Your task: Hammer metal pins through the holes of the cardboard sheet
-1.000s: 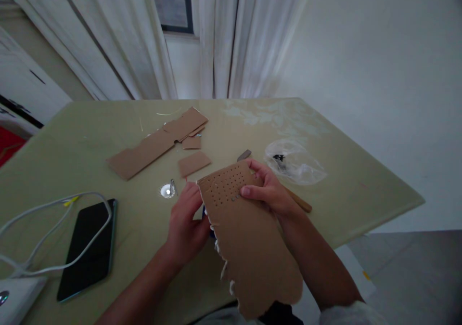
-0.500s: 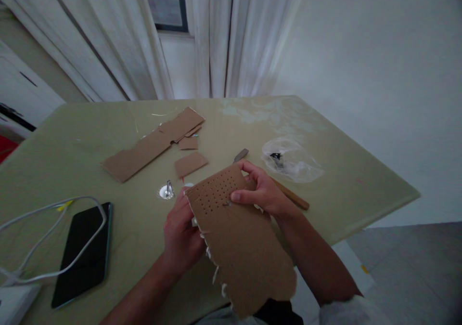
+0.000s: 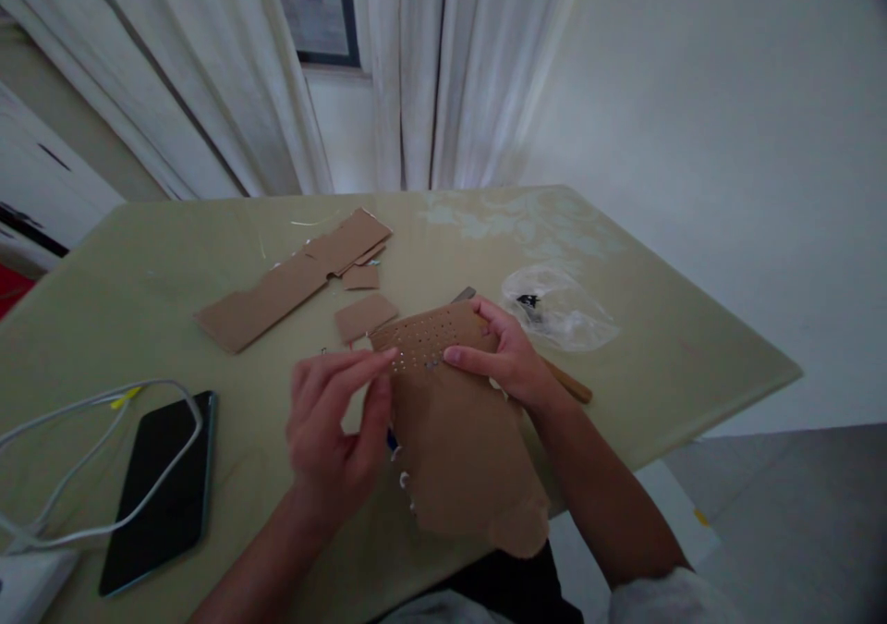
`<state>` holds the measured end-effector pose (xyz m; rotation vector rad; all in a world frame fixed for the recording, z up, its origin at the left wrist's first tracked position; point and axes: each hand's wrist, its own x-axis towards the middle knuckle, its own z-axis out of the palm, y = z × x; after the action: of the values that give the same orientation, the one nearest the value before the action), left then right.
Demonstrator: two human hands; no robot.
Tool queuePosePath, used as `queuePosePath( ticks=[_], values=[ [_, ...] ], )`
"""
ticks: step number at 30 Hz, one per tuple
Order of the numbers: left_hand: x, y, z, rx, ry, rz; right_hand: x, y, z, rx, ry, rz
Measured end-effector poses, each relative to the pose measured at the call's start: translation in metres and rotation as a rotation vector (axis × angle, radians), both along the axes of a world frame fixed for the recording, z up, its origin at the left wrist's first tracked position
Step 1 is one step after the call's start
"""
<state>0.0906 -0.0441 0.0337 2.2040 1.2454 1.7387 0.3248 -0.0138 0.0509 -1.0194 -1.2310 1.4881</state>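
A torn piece of brown cardboard (image 3: 464,448) with rows of small punched holes near its top edge is tilted in front of me. My right hand (image 3: 519,360) grips its upper right edge, the thumb on the front face and the fingers behind. Beside the thumb, a few tiny shiny bits (image 3: 433,363) sit at the holes; they are too small to name. My left hand (image 3: 336,425) is at the upper left of the cardboard, fingers extended and thumb apart, the fingertips reaching the leftmost holes.
Behind the cardboard lies a tool with a wooden handle (image 3: 569,382) and a flat grey blade. A clear plastic bag (image 3: 568,314) with something black inside is to the right. Cardboard strips (image 3: 297,282) lie farther back. At left are a black-screened tablet (image 3: 163,485) and a white cable (image 3: 103,524).
My left hand has let go of the cardboard's left edge and come round to its front, over the holes. The cardboard has tipped back, its lower end rising; my right hand keeps its grip.
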Motion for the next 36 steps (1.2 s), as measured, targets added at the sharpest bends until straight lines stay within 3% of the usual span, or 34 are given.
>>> queuePosePath(
  ticks=[3, 11, 20, 26, 28, 31, 33, 36],
  values=[
    [0.005, -0.002, 0.001, -0.002, 0.176, -0.049, 0.000, 0.000, 0.000, 0.025, -0.049, 0.028],
    [0.007, -0.001, -0.005, 0.039, 0.161, -0.076, -0.002, 0.000, 0.002, 0.053, -0.186, 0.012],
    [0.010, -0.003, -0.008, 0.047, -0.010, -0.106, -0.001, -0.002, 0.006, 0.068, -0.200, 0.051],
    [0.004, -0.009, -0.008, 0.060, -0.222, -0.247, -0.001, -0.001, 0.002, 0.076, -0.219, 0.044],
    [0.001, -0.008, -0.006, 0.084, -0.228, -0.176, -0.001, -0.001, 0.000, 0.045, -0.150, 0.076],
    [-0.005, 0.003, -0.004, 0.016, -0.295, 0.039, -0.003, -0.001, 0.000, -0.024, 0.013, 0.093],
    [-0.015, 0.016, -0.002, -0.157, -0.310, 0.196, -0.003, -0.002, 0.000, -0.046, 0.085, 0.060],
    [-0.038, 0.038, -0.001, -0.515, -0.041, 0.318, -0.003, -0.001, 0.000, -0.046, 0.134, -0.002]
  ],
)
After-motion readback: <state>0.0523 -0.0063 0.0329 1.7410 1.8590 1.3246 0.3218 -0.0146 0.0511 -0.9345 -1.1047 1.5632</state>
